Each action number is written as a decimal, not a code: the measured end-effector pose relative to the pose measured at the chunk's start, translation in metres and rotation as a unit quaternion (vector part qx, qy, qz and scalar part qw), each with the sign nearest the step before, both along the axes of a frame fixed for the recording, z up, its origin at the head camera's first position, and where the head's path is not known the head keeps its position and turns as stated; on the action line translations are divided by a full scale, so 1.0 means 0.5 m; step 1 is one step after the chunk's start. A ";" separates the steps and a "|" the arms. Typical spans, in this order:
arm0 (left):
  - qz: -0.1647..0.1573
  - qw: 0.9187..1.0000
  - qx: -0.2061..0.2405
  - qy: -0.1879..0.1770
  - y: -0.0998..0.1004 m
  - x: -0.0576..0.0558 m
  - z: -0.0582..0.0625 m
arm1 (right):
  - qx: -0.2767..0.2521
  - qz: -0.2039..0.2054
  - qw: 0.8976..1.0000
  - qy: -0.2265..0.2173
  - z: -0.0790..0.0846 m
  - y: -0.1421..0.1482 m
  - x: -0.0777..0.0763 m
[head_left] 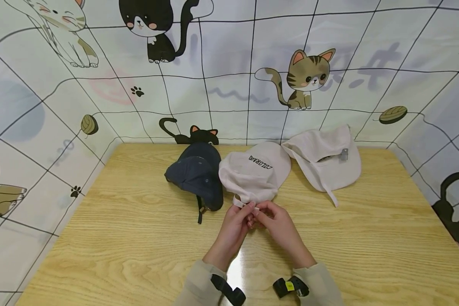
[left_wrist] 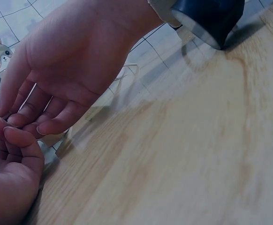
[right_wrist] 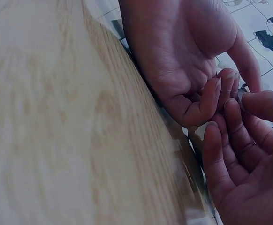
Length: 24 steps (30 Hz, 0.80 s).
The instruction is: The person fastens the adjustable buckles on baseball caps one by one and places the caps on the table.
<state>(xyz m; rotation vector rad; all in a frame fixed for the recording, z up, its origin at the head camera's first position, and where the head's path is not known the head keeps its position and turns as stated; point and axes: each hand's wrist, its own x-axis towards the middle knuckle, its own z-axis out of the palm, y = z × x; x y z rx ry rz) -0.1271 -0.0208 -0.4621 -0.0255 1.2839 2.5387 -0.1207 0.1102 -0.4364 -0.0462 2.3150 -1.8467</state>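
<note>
A white cap (head_left: 245, 170) lettered COLORADO lies crown toward me, its brim pointing to the back right. Both hands meet at its back strap (head_left: 238, 202). The left hand (head_left: 233, 229) pinches the strap between thumb and fingers. From the other side, the right hand (head_left: 284, 227) pinches the strap's end, with the fingertips of both hands almost touching. In the right wrist view a small greyish piece (right_wrist: 241, 93) shows between the fingertips; its exact form is hidden. The left wrist view shows the right hand (left_wrist: 75, 61) above the left hand's curled fingers (left_wrist: 21, 140).
Left of the white cap lies a navy cap (head_left: 199, 174), its strap hanging toward me. A second pale cap (head_left: 329, 161) with a metal buckle (head_left: 344, 154) rests at the right. The wooden table (head_left: 367, 250) meets cat-patterned walls (head_left: 229, 93) behind and at both sides.
</note>
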 end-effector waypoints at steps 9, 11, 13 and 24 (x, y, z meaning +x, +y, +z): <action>0.000 1.000 0.001 0.000 0.001 -0.002 -0.001 | -0.007 0.002 1.000 0.030 -0.011 0.003 -0.002; 0.000 1.000 0.002 0.001 0.001 -0.003 -0.001 | -0.011 0.004 0.999 0.033 -0.011 0.003 -0.002; 0.000 1.000 0.001 0.002 0.001 -0.003 0.000 | -0.012 0.006 0.999 0.035 -0.011 0.004 -0.002; -0.001 1.000 -0.005 0.004 0.001 -0.001 -0.002 | -0.015 0.002 1.000 0.025 -0.013 0.003 -0.002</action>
